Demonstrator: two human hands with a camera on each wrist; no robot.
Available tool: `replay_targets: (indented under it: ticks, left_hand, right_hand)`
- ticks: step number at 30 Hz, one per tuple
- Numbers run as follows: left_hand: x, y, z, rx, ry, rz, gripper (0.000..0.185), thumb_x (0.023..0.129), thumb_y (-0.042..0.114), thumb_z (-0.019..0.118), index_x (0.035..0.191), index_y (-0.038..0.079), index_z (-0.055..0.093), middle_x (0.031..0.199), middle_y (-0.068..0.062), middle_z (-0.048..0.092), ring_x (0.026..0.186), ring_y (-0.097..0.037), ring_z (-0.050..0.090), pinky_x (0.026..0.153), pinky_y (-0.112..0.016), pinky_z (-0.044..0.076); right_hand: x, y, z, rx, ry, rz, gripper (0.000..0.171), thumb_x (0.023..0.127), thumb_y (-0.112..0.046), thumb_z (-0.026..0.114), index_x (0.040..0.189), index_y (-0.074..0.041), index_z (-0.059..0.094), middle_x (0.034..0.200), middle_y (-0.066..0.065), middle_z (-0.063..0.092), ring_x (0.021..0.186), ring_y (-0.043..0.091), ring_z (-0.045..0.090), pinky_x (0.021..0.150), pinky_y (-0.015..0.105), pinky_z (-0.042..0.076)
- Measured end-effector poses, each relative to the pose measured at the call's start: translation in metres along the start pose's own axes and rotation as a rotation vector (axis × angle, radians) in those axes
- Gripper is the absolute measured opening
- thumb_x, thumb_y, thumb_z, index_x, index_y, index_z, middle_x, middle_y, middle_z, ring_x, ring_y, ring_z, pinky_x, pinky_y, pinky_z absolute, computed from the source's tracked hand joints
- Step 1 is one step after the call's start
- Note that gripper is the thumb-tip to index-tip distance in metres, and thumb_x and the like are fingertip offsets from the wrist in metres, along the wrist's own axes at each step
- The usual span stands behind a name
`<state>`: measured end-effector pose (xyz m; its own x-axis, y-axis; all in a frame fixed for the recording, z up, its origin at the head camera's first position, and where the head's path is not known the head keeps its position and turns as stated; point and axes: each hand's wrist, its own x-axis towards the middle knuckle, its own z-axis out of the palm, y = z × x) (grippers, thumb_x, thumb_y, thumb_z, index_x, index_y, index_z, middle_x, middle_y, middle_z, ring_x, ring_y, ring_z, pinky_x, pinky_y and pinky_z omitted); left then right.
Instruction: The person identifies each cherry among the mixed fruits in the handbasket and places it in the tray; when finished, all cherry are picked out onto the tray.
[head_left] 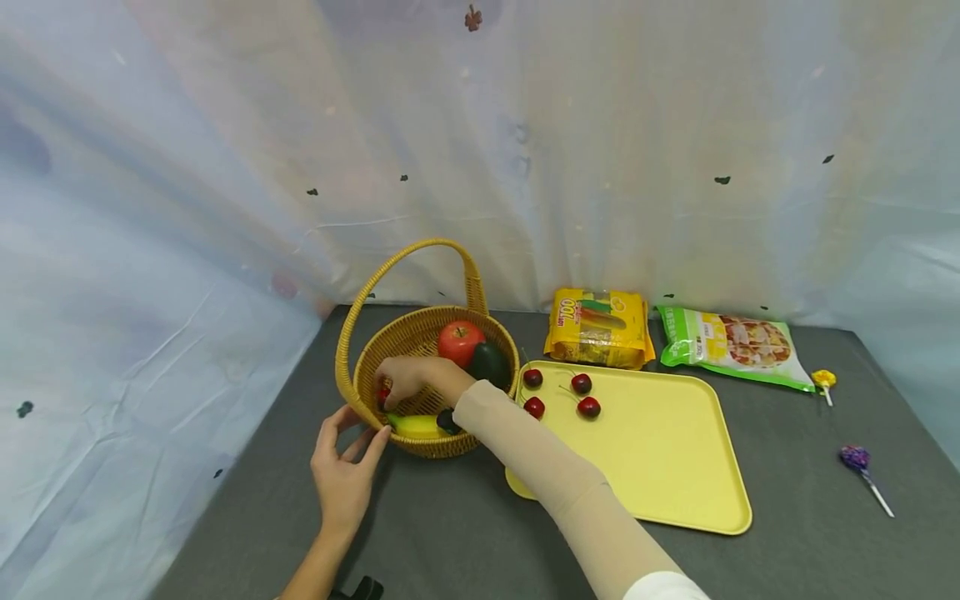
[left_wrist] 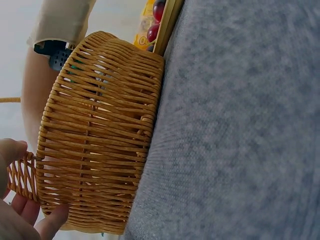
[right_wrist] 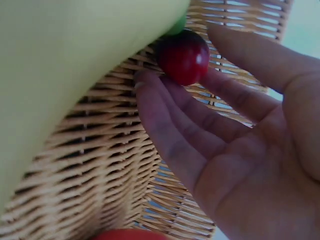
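Observation:
A round wicker basket [head_left: 435,450] with a tall handle stands left of the middle. My left hand [head_left: 345,479] grips it where the handle meets the rim, thumb outside; the left wrist view shows fingers [left_wrist: 52,222] against the weave. Inside the basket, my right hand [head_left: 408,379] is at a dark red cherry [right_wrist: 184,57]. The right wrist view shows the cherry between the loosely bent fingers and the thumb, close to the wicker wall and the banana's tip. The basket also holds a banana [head_left: 416,427], a red apple [head_left: 460,340] and a dark green fruit [head_left: 489,365].
Right of the basket lies a yellow tray [head_left: 660,450] with several cherries [head_left: 588,407] at its left end. Behind it are a yellow snack pack [head_left: 600,327] and a green-and-white food bag [head_left: 735,346]. Yellow [head_left: 824,379] and purple lollipops [head_left: 855,457] lie at the right. My right forearm crosses the tray's corner.

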<state>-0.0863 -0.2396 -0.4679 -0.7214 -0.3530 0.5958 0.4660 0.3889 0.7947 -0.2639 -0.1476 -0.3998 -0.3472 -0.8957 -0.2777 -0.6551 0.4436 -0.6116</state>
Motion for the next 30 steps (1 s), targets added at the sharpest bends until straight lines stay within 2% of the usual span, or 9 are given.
replay_targets:
  ticks: [6,13,16,19,21,24,27,30]
  left_hand:
    - [0.000,0.003,0.001,0.010,0.007,-0.006,0.050,0.080,-0.017,0.075,0.126,-0.009,0.058,0.116,-0.013,0.057,0.110,-0.022,0.057,0.088,-0.030,0.060]
    - [0.003,0.020,0.004,0.001,0.004,0.010,0.049,0.080,-0.018,0.073,0.126,-0.011,0.058,0.115,-0.018,0.056,0.109,-0.021,0.057,0.088,-0.032,0.060]
    - [0.002,0.015,0.003,0.009,0.005,0.006,0.050,0.080,-0.017,0.074,0.127,-0.007,0.059,0.115,-0.017,0.057,0.109,-0.021,0.057,0.087,-0.033,0.060]
    - [0.001,0.006,0.003,0.011,0.011,-0.016,0.050,0.081,-0.013,0.076,0.127,-0.003,0.061,0.116,-0.012,0.058,0.110,-0.021,0.057,0.087,-0.033,0.060]
    - [0.000,0.002,0.002,0.011,0.014,-0.024,0.049,0.081,-0.010,0.077,0.127,-0.003,0.061,0.116,-0.009,0.058,0.110,-0.021,0.057,0.087,-0.031,0.060]
    - [0.000,-0.001,0.001,0.003,0.013,-0.012,0.049,0.081,-0.011,0.077,0.127,-0.006,0.060,0.116,-0.010,0.058,0.110,-0.024,0.057,0.087,-0.033,0.060]
    - [-0.001,-0.002,0.001,0.000,0.007,0.004,0.050,0.080,-0.012,0.077,0.126,-0.009,0.059,0.116,-0.013,0.058,0.110,-0.025,0.057,0.087,-0.033,0.060]
    - [-0.001,-0.001,0.000,-0.008,0.006,-0.004,0.050,0.080,-0.011,0.078,0.127,-0.009,0.059,0.116,-0.013,0.058,0.110,-0.024,0.057,0.087,-0.033,0.060]
  right_hand:
    - [-0.002,-0.008,0.002,-0.100,0.006,0.062,0.023,0.091,-0.009,0.075,0.112,-0.001,0.069,0.102,0.003,0.068,0.087,0.013,0.061,0.068,0.020,0.052]
    - [0.001,-0.007,0.005,-0.112,-0.009,0.069,0.021,0.095,-0.018,0.071,0.109,-0.003,0.073,0.099,0.003,0.071,0.087,0.016,0.065,0.067,0.020,0.053]
    - [0.000,-0.008,0.005,-0.137,-0.016,0.079,0.018,0.093,-0.015,0.074,0.108,-0.005,0.073,0.097,0.001,0.070,0.085,0.014,0.064,0.065,0.020,0.054]
    - [-0.007,-0.008,-0.004,-0.148,-0.023,0.061,0.016,0.091,-0.010,0.075,0.106,-0.005,0.073,0.095,0.000,0.068,0.080,0.014,0.061,0.063,0.022,0.053]
    - [-0.018,-0.006,-0.015,-0.136,-0.003,0.011,0.019,0.091,-0.007,0.074,0.109,-0.004,0.072,0.099,0.001,0.068,0.083,0.014,0.061,0.065,0.022,0.053]
    - [-0.046,-0.005,-0.035,-0.135,0.069,-0.094,0.025,0.092,-0.007,0.072,0.117,-0.002,0.071,0.107,0.005,0.069,0.090,0.016,0.062,0.072,0.023,0.053]
    - [-0.086,0.000,-0.047,-0.114,0.172,-0.189,0.030,0.094,-0.008,0.070,0.124,-0.003,0.067,0.114,0.008,0.067,0.097,0.017,0.062,0.080,0.023,0.054]
    - [-0.133,0.009,-0.045,-0.066,0.266,-0.269,0.031,0.092,-0.004,0.071,0.123,-0.004,0.066,0.117,0.009,0.063,0.099,0.018,0.061,0.082,0.023,0.056]
